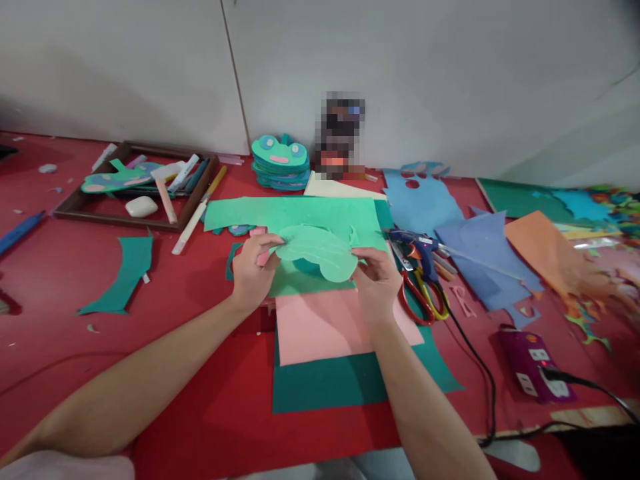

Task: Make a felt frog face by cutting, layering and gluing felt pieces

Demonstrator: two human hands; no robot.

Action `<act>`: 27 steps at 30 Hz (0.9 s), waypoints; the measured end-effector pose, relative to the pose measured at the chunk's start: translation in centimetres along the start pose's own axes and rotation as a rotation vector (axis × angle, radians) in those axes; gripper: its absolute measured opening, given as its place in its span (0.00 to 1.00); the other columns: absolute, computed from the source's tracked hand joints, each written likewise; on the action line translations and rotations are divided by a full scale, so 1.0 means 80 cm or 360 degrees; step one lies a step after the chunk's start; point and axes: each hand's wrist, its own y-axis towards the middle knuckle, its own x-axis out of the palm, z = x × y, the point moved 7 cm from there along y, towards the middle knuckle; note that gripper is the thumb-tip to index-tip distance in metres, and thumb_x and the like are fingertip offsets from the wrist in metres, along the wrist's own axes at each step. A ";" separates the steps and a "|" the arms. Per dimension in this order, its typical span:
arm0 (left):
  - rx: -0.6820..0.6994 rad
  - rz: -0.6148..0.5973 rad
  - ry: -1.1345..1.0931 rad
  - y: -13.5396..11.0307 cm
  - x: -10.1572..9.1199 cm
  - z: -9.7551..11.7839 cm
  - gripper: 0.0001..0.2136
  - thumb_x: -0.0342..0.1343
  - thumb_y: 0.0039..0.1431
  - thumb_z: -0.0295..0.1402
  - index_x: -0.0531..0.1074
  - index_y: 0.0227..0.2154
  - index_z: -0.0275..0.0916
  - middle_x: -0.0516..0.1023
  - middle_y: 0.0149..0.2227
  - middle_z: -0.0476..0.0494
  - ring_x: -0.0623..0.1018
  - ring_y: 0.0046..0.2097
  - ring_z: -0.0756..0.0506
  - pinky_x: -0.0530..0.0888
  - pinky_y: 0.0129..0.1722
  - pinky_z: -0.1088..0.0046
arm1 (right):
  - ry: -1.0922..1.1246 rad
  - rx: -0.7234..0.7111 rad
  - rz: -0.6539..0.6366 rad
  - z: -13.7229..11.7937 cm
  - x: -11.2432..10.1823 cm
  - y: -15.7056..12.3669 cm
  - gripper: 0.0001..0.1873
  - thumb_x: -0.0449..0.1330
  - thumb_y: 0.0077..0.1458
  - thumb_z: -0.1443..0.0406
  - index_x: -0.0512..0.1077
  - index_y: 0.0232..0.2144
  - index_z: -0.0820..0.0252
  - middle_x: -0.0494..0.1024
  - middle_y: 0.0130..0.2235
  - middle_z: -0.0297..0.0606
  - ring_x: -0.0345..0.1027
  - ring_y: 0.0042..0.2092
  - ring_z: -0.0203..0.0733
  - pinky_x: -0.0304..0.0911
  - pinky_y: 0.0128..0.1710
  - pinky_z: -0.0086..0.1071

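Note:
A light green felt cutout (316, 251) shaped like a frog head is held between both hands just above the table. My left hand (254, 269) pinches its left edge, and a small pink piece (261, 244) shows by the fingers. On the cutout's right edge my right hand (376, 275) is closed. Under them lie a light green felt sheet (300, 215), a pink sheet (325, 327) and a dark green sheet (340, 383), stacked on the red table (210, 400).
Red-and-yellow scissors (423, 297) and a blue glue gun (423, 248) lie right of my hands, with a black cord (475, 360) to a purple power strip (533, 363). A wooden tray (133, 217) of markers sits back left. Finished frog faces (280, 160) are stacked by the wall. Blue and orange felt scraps (500, 257) spread right.

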 end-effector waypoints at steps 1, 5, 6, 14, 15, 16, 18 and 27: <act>-0.0020 -0.0002 0.0018 0.000 0.000 -0.002 0.06 0.55 0.58 0.34 0.71 0.38 0.43 0.77 0.38 0.49 0.79 0.40 0.48 0.76 0.42 0.72 | 0.0010 -0.0002 0.0014 -0.001 0.000 0.000 0.11 0.64 0.45 0.69 0.74 0.34 0.52 0.77 0.32 0.31 0.70 0.31 0.34 0.63 0.25 0.27; -0.0062 -0.0008 0.0056 0.000 0.000 -0.004 0.06 0.54 0.59 0.36 0.71 0.38 0.43 0.77 0.38 0.48 0.79 0.41 0.48 0.77 0.42 0.71 | 0.0001 -0.0007 0.0060 -0.004 0.000 0.000 0.14 0.65 0.45 0.68 0.71 0.36 0.53 0.76 0.33 0.31 0.70 0.32 0.34 0.63 0.25 0.27; -0.0052 -0.0006 0.0042 0.000 0.000 -0.003 0.06 0.54 0.59 0.36 0.71 0.38 0.43 0.77 0.38 0.48 0.79 0.41 0.48 0.77 0.42 0.71 | -0.0006 -0.0020 0.0066 -0.004 0.000 0.000 0.14 0.65 0.45 0.68 0.70 0.36 0.53 0.76 0.33 0.31 0.70 0.32 0.34 0.63 0.25 0.27; -0.0044 0.0006 -0.0017 0.000 0.000 -0.005 0.06 0.55 0.59 0.36 0.70 0.39 0.43 0.77 0.39 0.49 0.79 0.41 0.48 0.77 0.44 0.72 | -0.0007 -0.0196 -0.0013 -0.009 0.000 0.000 0.11 0.63 0.48 0.72 0.74 0.34 0.51 0.76 0.31 0.31 0.69 0.31 0.35 0.61 0.24 0.28; -0.0051 0.0006 -0.0001 0.000 0.000 -0.005 0.07 0.55 0.59 0.36 0.70 0.38 0.43 0.77 0.38 0.49 0.79 0.41 0.48 0.77 0.43 0.72 | -0.0021 -0.0216 -0.0031 -0.010 0.000 0.000 0.11 0.62 0.48 0.72 0.74 0.33 0.51 0.76 0.31 0.31 0.69 0.31 0.35 0.61 0.24 0.29; -0.0053 0.0004 0.0011 0.000 0.000 -0.004 0.07 0.54 0.59 0.37 0.70 0.38 0.43 0.77 0.38 0.49 0.79 0.41 0.48 0.77 0.43 0.71 | -0.0041 -0.0231 -0.0044 -0.011 0.001 0.000 0.10 0.62 0.48 0.72 0.74 0.32 0.51 0.76 0.31 0.32 0.69 0.31 0.36 0.61 0.24 0.29; -0.0044 0.0006 0.0017 0.001 -0.001 -0.001 0.06 0.55 0.58 0.36 0.70 0.38 0.43 0.77 0.38 0.49 0.80 0.40 0.48 0.76 0.43 0.72 | -0.0086 -0.0235 -0.0053 -0.011 0.002 0.000 0.08 0.60 0.49 0.71 0.74 0.30 0.52 0.76 0.31 0.33 0.70 0.33 0.37 0.61 0.24 0.30; -0.0084 0.0004 0.0033 0.000 0.000 0.002 0.05 0.56 0.57 0.30 0.72 0.36 0.43 0.78 0.38 0.50 0.80 0.38 0.49 0.76 0.42 0.72 | -0.0154 -0.0183 -0.0004 -0.014 -0.007 0.003 0.05 0.62 0.49 0.68 0.75 0.29 0.52 0.78 0.32 0.34 0.71 0.34 0.38 0.64 0.24 0.31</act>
